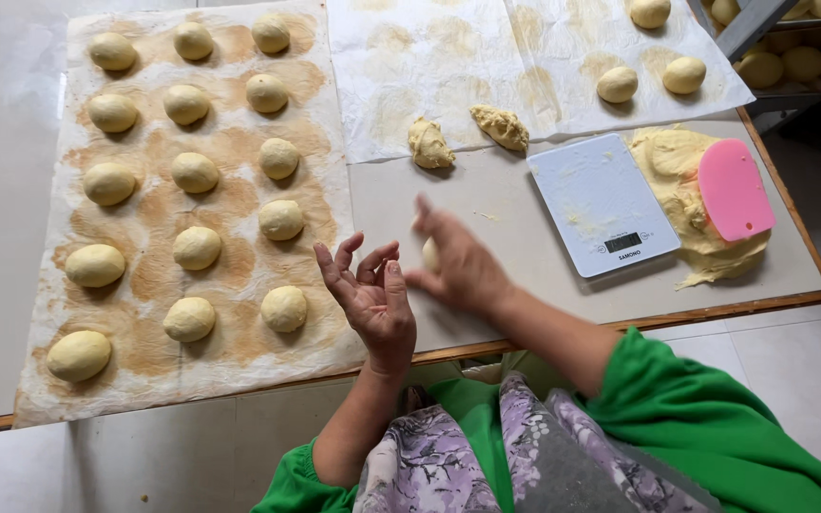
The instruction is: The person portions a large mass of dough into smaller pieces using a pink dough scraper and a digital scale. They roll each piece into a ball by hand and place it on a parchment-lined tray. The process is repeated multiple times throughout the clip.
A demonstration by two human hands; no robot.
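Pale smooth dough ball [429,255] under right hand [458,269].

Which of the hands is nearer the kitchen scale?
Right. The right hand rolls a dough piece on the table just left of the scale; the left hand is raised, palm up, farther left.

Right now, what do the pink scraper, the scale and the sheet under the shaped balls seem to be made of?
Pink scraper: likely flexible plastic or silicone, smooth and matte. Scale: probably glass or glossy plastic top, reflective, smeared with dough. Sheet: looks like baking paper, thin, wrinkled, with brown grease stains.
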